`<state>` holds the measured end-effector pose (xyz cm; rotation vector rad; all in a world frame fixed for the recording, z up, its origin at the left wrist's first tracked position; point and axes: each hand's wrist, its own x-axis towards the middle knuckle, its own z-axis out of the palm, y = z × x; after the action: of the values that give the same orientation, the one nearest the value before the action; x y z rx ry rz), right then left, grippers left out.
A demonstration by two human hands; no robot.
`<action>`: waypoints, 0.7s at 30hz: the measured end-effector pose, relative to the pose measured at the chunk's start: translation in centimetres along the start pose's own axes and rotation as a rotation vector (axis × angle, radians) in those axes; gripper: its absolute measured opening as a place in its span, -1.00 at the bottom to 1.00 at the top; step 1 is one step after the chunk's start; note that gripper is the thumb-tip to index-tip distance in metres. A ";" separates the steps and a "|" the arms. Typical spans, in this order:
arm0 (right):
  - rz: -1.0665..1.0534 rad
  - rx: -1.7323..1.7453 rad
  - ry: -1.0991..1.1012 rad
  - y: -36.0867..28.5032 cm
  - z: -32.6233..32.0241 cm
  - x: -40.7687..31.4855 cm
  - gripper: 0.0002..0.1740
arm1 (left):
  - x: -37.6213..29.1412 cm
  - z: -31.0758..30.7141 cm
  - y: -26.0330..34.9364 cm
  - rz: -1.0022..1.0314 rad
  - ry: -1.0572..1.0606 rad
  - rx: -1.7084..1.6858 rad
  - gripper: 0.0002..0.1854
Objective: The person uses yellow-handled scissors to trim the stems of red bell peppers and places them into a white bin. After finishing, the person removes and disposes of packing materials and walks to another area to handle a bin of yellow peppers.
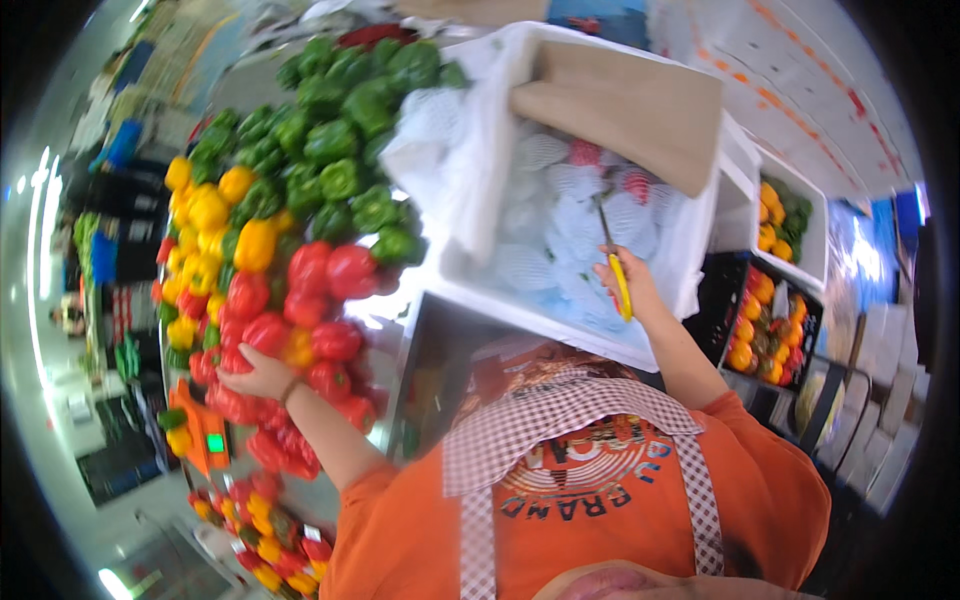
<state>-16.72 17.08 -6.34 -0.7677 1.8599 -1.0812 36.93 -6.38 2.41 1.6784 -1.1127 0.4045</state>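
Observation:
My left hand [259, 375] rests on the heap of red bell peppers [315, 300], its fingers around or against one of them; whether it grips it I cannot tell. In my right hand [634, 281] is a pair of scissors [616, 277] with yellow handles, the blades pointing away from me over an open white foam box [540, 315]. White foam net sleeves [574, 225] and a few pink ones lie inside the box, partly under a brown cardboard flap [622, 112]. Yellow bell peppers [202, 210] and green bell peppers [352, 112] are piled beyond the red ones.
An orange scale [196, 435] with a lit display stands left of the heap, peppers on it. At the right are another foam box [810, 255] and a black crate [731, 300], both holding peppers. More mixed peppers [262, 532] lie at the lower left.

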 end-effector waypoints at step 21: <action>0.061 0.786 0.465 -2.4 -5.3 -10.1 -0.58 | -43.9 29.4 37.1 0.933 -1.419 -0.674 -0.70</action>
<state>-16.45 26.27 0.86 0.0043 1.5737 -1.8875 -23.28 -12.77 -19.92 0.5476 -2.6561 -0.7204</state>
